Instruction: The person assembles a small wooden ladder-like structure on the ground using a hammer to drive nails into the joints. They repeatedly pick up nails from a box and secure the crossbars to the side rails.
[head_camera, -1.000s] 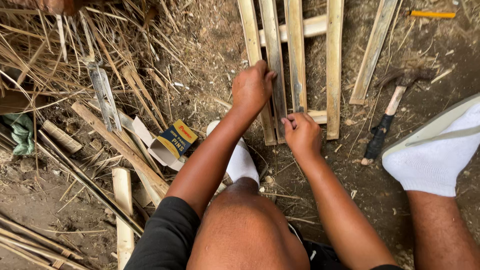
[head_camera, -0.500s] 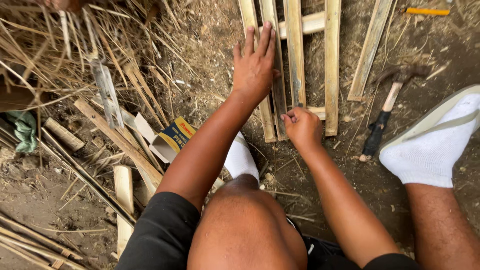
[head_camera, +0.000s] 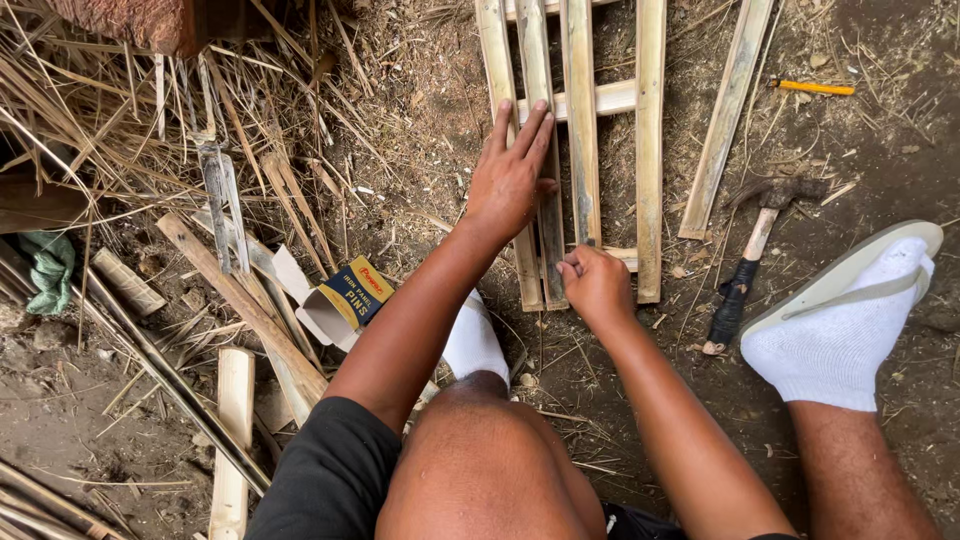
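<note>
A frame of pale bamboo slats (head_camera: 650, 150) lies on the dirt ahead of me, several long slats nailed over cross pieces. My left hand (head_camera: 512, 175) rests flat on two of the left slats, fingers spread and pointing away. My right hand (head_camera: 595, 285) is curled into a loose fist at the near end of those slats, thumb and fingers pinched together; anything between them is too small to see. A hammer (head_camera: 752, 260) with a black handle grip lies on the ground to the right of the frame.
A small open blue and yellow cardboard box (head_camera: 345, 300) lies by my left knee. My feet in white socks and pale sandals (head_camera: 850, 310) flank the frame. A loose slat (head_camera: 725, 120), a yellow pencil (head_camera: 812, 87), bamboo offcuts and dry straw (head_camera: 130, 130) lie around.
My left hand has opened from a grip on the slats and slid further away, now lying flat. My right hand stays curled at the slats' near end.
</note>
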